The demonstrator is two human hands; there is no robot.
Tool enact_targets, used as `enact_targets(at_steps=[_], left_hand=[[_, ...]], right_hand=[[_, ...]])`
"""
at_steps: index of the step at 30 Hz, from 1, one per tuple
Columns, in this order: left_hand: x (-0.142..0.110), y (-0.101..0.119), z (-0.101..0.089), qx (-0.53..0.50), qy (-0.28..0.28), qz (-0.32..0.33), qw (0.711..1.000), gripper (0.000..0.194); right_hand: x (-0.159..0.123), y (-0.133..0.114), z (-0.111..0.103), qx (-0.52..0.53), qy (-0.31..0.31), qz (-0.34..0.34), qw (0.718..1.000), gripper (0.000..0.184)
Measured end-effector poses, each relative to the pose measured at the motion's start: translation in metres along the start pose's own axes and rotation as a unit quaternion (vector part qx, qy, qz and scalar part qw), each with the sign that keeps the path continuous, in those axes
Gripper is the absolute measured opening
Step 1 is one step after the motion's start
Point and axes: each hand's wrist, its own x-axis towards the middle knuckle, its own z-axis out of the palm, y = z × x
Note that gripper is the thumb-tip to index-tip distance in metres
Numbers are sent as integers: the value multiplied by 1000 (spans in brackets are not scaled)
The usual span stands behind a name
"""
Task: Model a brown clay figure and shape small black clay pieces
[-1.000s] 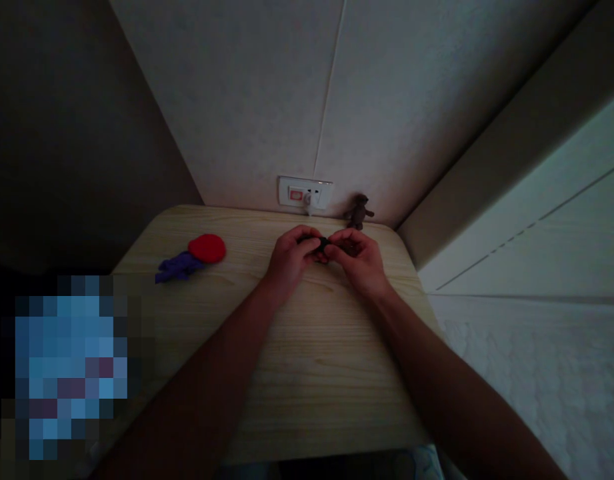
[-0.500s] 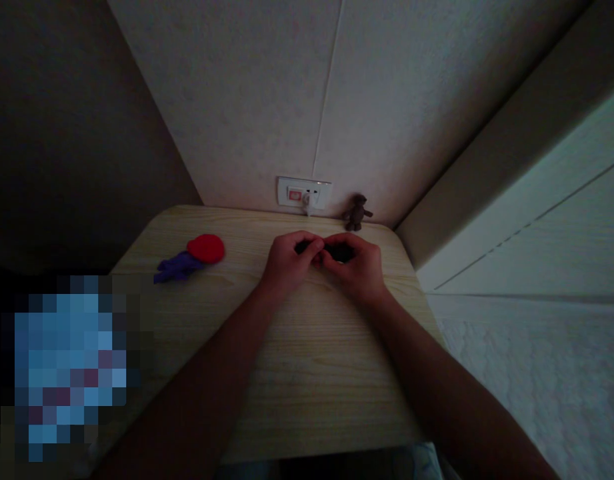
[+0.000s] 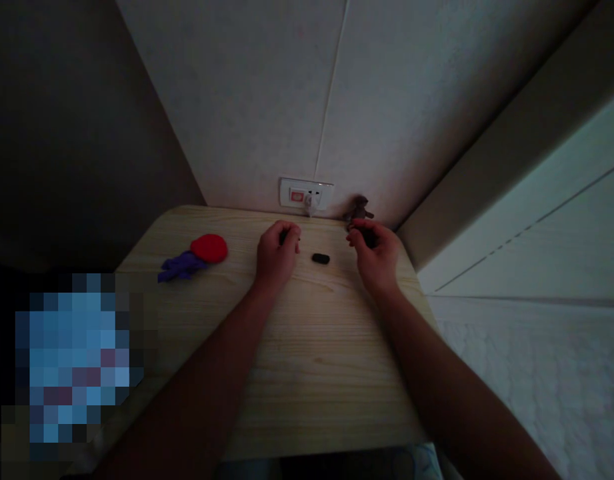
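A small black oblong piece point(image 3: 321, 259) lies flat on the wooden tabletop point(image 3: 327, 367), between my two hands and touching neither. To its left is my left hand point(image 3: 278, 252), its fingers curled in a loose fist with nothing visible in it. My right hand point(image 3: 377, 252) hovers to the right of the piece, fingers bent, with a gap between thumb and forefinger. Behind the right hand, a small brown figure point(image 3: 361, 205) stands against the wall, its lower part partly covered by the fingers.
A red rounded disc point(image 3: 209, 248) and a purple piece with finger-like parts point(image 3: 183, 265) lie together on the left of the tabletop. A wall socket point(image 3: 305, 195) with a plug sits just above the back edge. On the left is a blurred blue patch point(image 3: 71, 353).
My hands were together around something dark; now they are apart, the left moved left and the right moved right. The black piece now shows on the tabletop between them.
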Motion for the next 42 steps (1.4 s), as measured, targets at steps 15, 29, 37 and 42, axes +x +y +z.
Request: enact_targets(at_steps=[15,29,37,42], left_hand=[[-4,-2,0,157,-7,22,987,26],[-10,16,-3,168,-9,-13,986,34],[-3,17,1,-228,-23,-189,955,31],[0,26,-4,-410,-49,-268,871,35]], right_hand=[[-6,1,12,215,-70,195,954,38],[-1,-21,3,289,-101,346,887,67],[-10,-32,9,291,-114,319,895,40],[-13,-38,9,325,-137,308,883,28]])
